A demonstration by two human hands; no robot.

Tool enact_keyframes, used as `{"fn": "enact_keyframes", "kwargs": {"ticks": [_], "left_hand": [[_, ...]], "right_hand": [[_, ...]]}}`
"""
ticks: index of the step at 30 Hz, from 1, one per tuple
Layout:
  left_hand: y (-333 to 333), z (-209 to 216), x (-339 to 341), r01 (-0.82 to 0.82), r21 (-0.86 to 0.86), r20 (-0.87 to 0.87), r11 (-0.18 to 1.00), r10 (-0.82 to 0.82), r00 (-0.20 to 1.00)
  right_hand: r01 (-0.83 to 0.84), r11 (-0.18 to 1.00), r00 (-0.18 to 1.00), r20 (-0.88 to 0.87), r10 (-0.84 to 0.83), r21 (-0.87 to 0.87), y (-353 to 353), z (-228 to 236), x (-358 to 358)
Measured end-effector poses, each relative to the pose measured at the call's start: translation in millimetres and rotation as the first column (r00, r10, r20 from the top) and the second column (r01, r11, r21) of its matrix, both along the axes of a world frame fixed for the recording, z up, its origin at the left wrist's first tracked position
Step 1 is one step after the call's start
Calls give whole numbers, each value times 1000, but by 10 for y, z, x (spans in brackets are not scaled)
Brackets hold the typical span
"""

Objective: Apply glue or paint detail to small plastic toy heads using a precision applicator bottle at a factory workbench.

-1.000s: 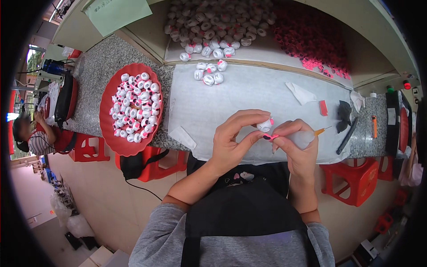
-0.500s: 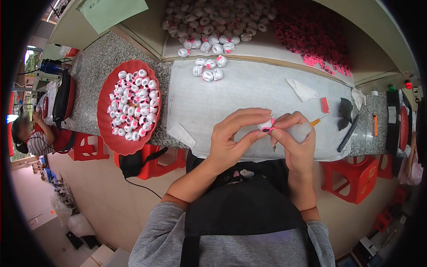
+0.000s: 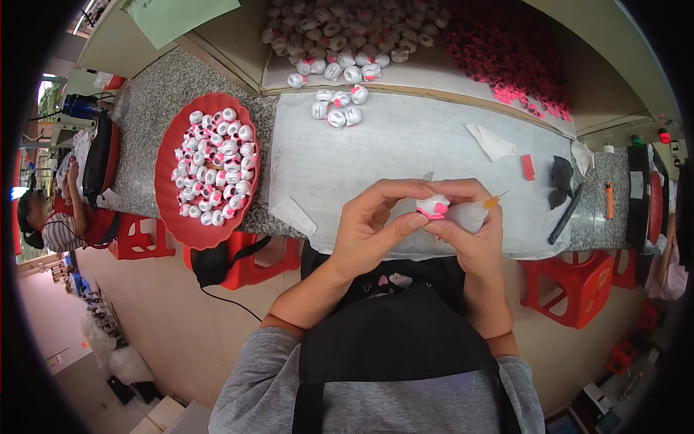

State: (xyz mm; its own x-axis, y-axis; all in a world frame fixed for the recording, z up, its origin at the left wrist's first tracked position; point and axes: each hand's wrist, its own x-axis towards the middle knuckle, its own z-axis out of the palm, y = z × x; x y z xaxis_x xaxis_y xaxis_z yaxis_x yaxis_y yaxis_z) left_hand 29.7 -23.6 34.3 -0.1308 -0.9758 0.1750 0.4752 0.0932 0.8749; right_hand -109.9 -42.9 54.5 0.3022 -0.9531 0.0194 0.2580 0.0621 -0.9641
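Observation:
Over the white sheet, my left hand (image 3: pixel 372 224) pinches a small white figurine piece (image 3: pixel 432 205) with pink trim between thumb and fingertips. Thumb and fingers of my right hand (image 3: pixel 470 231) close on the piece's other side. Tucked in that same right hand is a translucent squeeze bottle (image 3: pixel 470 215) with an orange needle tip (image 3: pixel 492 202) pointing up and right. A grey tip (image 3: pixel 428 176) pokes out beyond the fingers; what it belongs to is hidden.
A red scalloped tray (image 3: pixel 168 189) of white-and-pink pieces stands left. More white pieces (image 3: pixel 337 107) lie ahead, before a shelf pile (image 3: pixel 347 36) and small pink parts (image 3: pixel 517 65). At right are a black pen-like tool (image 3: pixel 564 215), dark scrap (image 3: pixel 562 182) and orange stick (image 3: pixel 609 201). Another person sits far left.
The piece has been turned in my fingers, so its pink trim now faces lower. Both hands shifted slightly, and the bottle moved a little left.

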Motion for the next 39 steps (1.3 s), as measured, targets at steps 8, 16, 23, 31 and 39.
{"fn": "enact_keyframes", "kwargs": {"ticks": [8,16,23,31,39], "left_hand": [[-2,-16,-37,31,-55,-19,998,-32,999],[-2,-35,-53,-22,-113,32,993,26,999],[-4,-4,-39,-29,-113,33,993,33,999],[3,-31,-37,-29,-93,10,995,30,1000],[1,-20,-59,-14,-10,-12,1000,14,1000]], "right_hand": [[-2,994,996,90,-7,109,51,-22,-60],[19,995,989,145,-33,96,74,-13,-26],[28,992,983,176,-49,123,79,-29,-3],[6,992,991,129,-22,127,54,-25,-9],[40,994,992,117,-51,100,73,-45,-3]]}}
